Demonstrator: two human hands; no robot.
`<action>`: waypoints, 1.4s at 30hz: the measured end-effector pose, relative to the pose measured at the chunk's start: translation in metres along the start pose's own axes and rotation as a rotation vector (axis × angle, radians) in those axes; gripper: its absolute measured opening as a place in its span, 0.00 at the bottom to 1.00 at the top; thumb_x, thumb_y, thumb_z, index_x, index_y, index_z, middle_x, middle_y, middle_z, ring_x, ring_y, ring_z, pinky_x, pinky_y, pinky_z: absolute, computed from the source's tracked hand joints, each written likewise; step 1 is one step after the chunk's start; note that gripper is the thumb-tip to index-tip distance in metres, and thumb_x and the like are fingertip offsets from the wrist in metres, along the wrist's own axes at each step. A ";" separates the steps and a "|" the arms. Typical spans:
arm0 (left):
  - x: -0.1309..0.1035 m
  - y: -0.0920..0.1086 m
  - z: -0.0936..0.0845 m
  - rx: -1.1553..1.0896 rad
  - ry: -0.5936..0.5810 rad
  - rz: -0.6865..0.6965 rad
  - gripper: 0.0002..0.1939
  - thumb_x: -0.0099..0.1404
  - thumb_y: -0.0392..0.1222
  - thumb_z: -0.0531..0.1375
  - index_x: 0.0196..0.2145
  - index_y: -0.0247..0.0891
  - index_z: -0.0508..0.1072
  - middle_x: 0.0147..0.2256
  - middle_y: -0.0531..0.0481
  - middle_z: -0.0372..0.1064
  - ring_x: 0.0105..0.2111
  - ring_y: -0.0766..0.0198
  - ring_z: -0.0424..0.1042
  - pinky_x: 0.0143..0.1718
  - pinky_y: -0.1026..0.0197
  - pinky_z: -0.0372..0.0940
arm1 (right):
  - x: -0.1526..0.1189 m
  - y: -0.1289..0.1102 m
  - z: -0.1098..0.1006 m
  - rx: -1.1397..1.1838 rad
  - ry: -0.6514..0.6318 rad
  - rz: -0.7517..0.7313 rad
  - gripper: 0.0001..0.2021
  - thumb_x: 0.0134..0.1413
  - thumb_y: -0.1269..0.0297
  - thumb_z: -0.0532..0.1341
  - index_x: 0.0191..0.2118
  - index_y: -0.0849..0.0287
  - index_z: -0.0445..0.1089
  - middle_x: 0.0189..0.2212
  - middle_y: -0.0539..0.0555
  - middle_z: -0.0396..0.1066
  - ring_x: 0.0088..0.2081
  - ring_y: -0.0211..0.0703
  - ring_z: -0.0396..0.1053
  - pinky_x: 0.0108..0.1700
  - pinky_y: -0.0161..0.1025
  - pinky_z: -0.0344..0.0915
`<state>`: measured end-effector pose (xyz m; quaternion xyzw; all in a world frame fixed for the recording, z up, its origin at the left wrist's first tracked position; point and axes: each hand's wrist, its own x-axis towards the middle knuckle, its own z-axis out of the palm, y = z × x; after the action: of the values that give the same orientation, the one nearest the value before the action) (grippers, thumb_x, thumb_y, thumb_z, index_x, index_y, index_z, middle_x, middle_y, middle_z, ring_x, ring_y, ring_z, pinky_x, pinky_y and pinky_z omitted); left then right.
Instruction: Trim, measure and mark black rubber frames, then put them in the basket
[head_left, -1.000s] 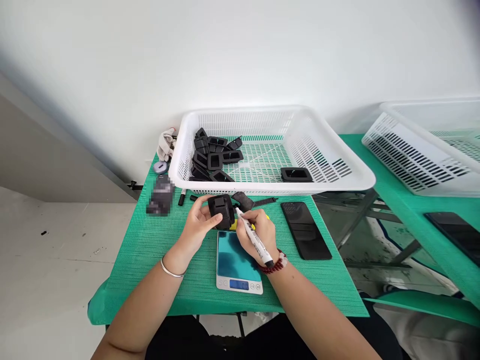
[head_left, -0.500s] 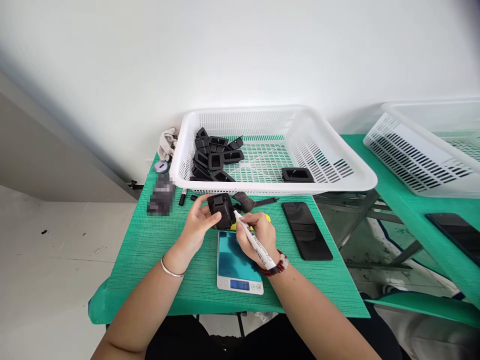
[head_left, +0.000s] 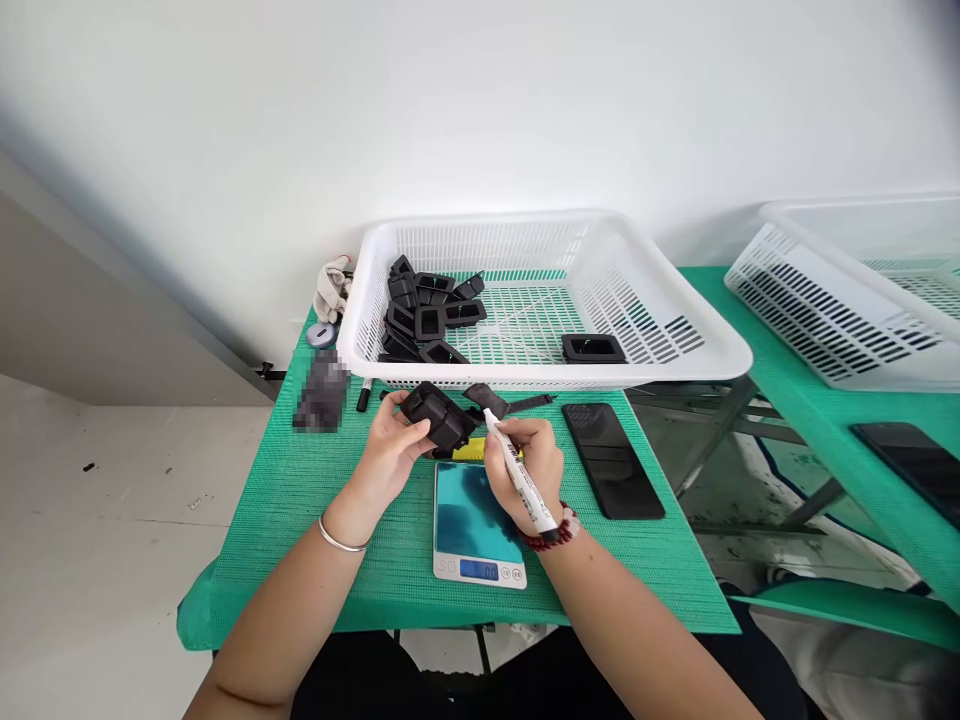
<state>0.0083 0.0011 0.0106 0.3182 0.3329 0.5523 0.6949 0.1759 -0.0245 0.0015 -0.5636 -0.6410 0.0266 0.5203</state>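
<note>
My left hand [head_left: 391,440] grips a black plastic part [head_left: 441,416], tilted above the green table. Between the fingers of my right hand [head_left: 531,462] is a white marker pen [head_left: 517,470], its tip pointing up and left, just right of the part and apart from it. Under and in front of both hands lies a small digital scale [head_left: 471,515] with a shiny plate and a lit display. Behind the hands are a dark grey cloth-like piece [head_left: 486,398] and a yellow object [head_left: 471,449], partly covered.
A white basket [head_left: 525,374] at the back holds several black plastic parts [head_left: 430,322]. To the right lies a black phone [head_left: 613,460]; a second white basket [head_left: 817,335] and phone [head_left: 911,468] are farther right. Gloves [head_left: 330,288], a round tin [head_left: 322,335] and another marker [head_left: 364,394] lie left.
My left hand has turned the black part, so it now slants down to the right. The marker has shifted slightly right and up, away from the part. More of the yellow object shows.
</note>
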 end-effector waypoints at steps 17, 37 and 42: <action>-0.002 0.003 0.001 0.058 -0.079 -0.045 0.16 0.55 0.37 0.65 0.42 0.38 0.68 0.40 0.47 0.72 0.40 0.60 0.74 0.39 0.57 0.72 | -0.002 -0.001 0.001 0.090 -0.003 -0.049 0.11 0.55 0.64 0.59 0.44 0.54 0.61 0.33 0.50 0.77 0.34 0.42 0.76 0.31 0.37 0.72; -0.002 0.002 0.002 0.015 -0.052 0.020 0.21 0.51 0.35 0.67 0.43 0.44 0.67 0.41 0.51 0.72 0.41 0.61 0.74 0.41 0.60 0.71 | -0.001 -0.001 -0.006 0.107 -0.018 -0.172 0.04 0.52 0.65 0.57 0.35 0.55 0.61 0.25 0.50 0.73 0.19 0.37 0.68 0.19 0.34 0.62; -0.002 0.003 0.001 0.003 -0.056 0.022 0.22 0.50 0.36 0.68 0.43 0.44 0.67 0.40 0.51 0.72 0.40 0.61 0.74 0.39 0.59 0.72 | -0.001 -0.001 -0.008 0.125 -0.053 -0.142 0.03 0.52 0.64 0.57 0.34 0.55 0.61 0.26 0.50 0.73 0.19 0.37 0.68 0.19 0.34 0.62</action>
<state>0.0071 -0.0002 0.0133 0.3384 0.3106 0.5501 0.6974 0.1806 -0.0297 0.0048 -0.4823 -0.6902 0.0445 0.5377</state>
